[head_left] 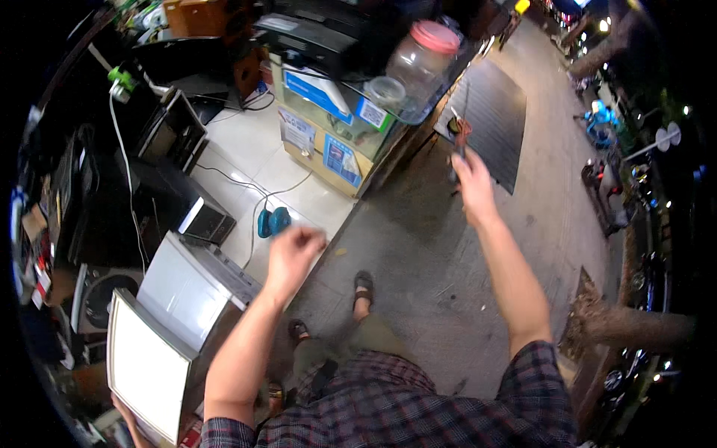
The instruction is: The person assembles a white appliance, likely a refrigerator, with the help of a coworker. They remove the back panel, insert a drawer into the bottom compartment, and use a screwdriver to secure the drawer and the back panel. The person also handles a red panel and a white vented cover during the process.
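1. Gripping, in the head view, a slim dark stick-like item with a reddish-brown end (462, 131), the right hand (475, 183) has its fingers clamped around the near part; I cannot tell exactly what the item is
2. From those fingers it lies straight ahead, its long axis pointing away from the body and roughly carrying on the line of the hand, with its far end seen against a ridged grey metal plate (497, 112)
3. Nearer to it is the right hand; the left hand (295, 257) is well apart, off to the left and blurred, its fingers curled in, and whether they hold anything I cannot tell
4. Just past the left hand, a teal two-lobed object (278, 220) appears to rest on a glossy white tiled floor (261, 149)
5. Counted: two hands of the wearer, one held item, one metal plate, one teal object, one clear jar with a red lid (426, 56), one small clear round tub (386, 91)
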Tool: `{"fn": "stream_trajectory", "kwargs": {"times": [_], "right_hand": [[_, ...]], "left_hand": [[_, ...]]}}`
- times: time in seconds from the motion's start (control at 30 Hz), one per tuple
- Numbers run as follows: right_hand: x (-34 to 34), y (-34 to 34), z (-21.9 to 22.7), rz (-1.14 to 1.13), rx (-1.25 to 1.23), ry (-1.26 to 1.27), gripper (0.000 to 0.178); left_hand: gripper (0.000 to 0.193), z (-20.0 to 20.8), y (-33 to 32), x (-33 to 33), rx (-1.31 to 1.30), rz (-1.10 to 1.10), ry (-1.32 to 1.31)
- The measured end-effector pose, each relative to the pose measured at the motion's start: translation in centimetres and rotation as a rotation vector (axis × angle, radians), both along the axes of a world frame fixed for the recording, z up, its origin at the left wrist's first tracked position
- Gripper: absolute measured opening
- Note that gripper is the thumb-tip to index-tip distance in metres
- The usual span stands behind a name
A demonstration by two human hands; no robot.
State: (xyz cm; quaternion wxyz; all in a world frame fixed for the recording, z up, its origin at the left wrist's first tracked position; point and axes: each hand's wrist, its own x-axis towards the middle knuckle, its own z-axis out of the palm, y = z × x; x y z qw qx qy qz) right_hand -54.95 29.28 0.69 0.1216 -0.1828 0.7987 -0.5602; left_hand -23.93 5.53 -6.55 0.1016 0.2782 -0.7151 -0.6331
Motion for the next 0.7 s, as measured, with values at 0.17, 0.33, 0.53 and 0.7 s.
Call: {"fn": "stream_trajectory", "kwargs": {"times": [0.17, 0.33, 0.53, 0.7], "right_hand": [[-10.6, -3.8, -1.1, 0.025, 0.111, 0.167, 0.057], [-18.3, -4.3, -1.8, 0.114, 0.326, 0.376, 0.053], [-23.3, -6.8, -1.2, 0.095, 0.329, 0.455, 0.054], [-25.3, -9.5, -1.2, 0.100, 0.339, 0.411, 0.053]], "left_hand": [[0.023, 4.0, -6.4, -16.5, -0.042, 0.122, 0.154], [0.023, 5.1, -9.5, -26.6, -0.399, 0.124, 0.153], [0.025, 2.8, -11.4, -30.8, -0.879, 0.161, 0.024], [0.024, 2.8, -11.0, -31.9, -1.030, 0.153, 0.029]]}}
